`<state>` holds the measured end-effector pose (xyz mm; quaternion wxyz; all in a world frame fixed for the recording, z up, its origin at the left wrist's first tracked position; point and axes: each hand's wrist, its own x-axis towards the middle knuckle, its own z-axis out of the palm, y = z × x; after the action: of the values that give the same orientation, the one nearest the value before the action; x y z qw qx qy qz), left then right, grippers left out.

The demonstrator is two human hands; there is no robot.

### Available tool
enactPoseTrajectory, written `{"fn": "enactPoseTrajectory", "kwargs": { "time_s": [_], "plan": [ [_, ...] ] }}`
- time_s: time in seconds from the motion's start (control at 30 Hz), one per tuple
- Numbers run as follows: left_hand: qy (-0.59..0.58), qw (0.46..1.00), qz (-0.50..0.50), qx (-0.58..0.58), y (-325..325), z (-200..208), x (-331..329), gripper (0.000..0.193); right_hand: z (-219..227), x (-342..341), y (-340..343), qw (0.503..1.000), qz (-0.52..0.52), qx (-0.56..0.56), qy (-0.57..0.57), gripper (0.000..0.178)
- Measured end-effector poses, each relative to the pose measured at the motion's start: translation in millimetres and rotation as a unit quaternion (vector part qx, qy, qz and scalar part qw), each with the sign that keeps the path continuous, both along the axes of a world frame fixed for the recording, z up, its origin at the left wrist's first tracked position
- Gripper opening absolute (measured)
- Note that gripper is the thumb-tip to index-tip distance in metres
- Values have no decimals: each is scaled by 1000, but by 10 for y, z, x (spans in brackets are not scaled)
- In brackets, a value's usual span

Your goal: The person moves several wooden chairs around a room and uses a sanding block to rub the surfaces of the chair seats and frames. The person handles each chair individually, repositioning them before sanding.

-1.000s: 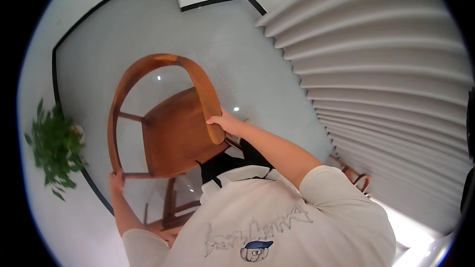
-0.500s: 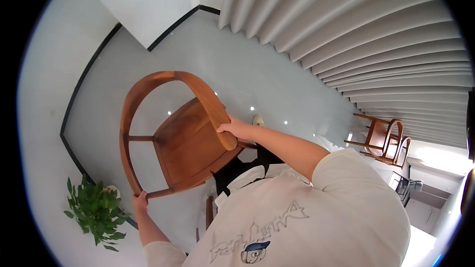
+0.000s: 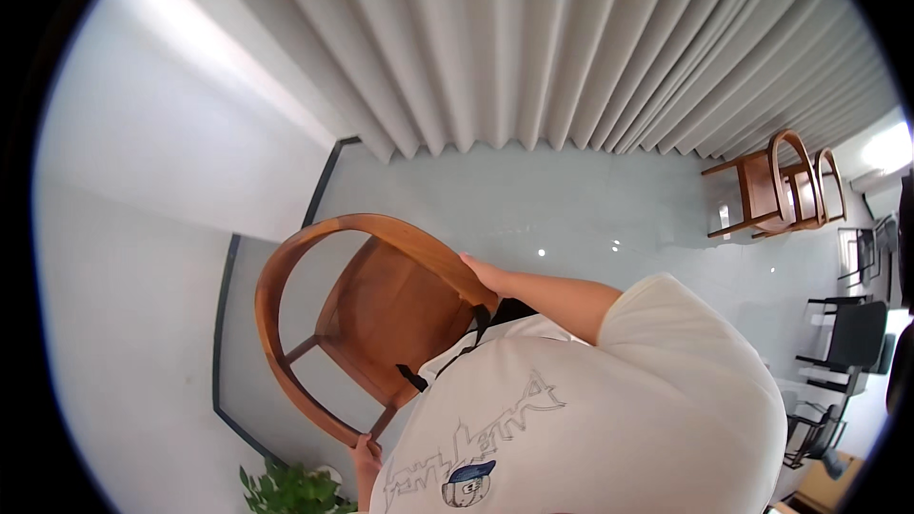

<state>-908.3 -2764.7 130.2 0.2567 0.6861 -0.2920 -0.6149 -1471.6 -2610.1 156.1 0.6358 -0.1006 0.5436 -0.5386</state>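
A brown wooden armchair with a curved backrest rail is held close against my front, its seat tilted toward me. Near the lower end of the curved rail, my left hand is closed around the wood. At the rail's other end my right hand grips the armrest, its fingers partly hidden by the wood. My shirt covers the near edge of the seat, and the chair's legs do not show.
Long grey curtains hang along the far side. Two wooden chairs stand at the right, with black chairs nearer. A white wall rises at the left, and a green potted plant is at the lower left.
My body has turned to the right, carrying the armchair along. The chair is now nearer my body, and the curtains fill more of the far side. Both hands keep their hold.
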Motion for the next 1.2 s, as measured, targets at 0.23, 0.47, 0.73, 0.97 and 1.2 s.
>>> {"fn": "enactPoseTrajectory", "kwargs": {
  "time_s": [0.23, 0.47, 0.73, 0.97, 1.2],
  "plan": [
    [-64, 969, -185, -151, 382, 1154, -634, 32, 231, -202, 1462, 979, -197, -42, 34, 70],
    [-146, 878, -336, -308, 1499, 2774, -2098, 50, 632, -368, 3787, 912, -409, 35, -9, 65],
    [-238, 720, -556, -340, 1778, 4366, -3525, 55, 2145, 811, 5465, 767, -626, 54, -128, 61],
    [-159, 588, -718, -338, 1275, 4793, -4422, 58, 2834, 2469, 5232, 622, -764, 66, -157, 67],
    [-100, 484, -829, -264, 1230, 4124, -5567, 57, 2407, 3361, 4267, 453, -873, 102, -151, 73]
  ]
}}
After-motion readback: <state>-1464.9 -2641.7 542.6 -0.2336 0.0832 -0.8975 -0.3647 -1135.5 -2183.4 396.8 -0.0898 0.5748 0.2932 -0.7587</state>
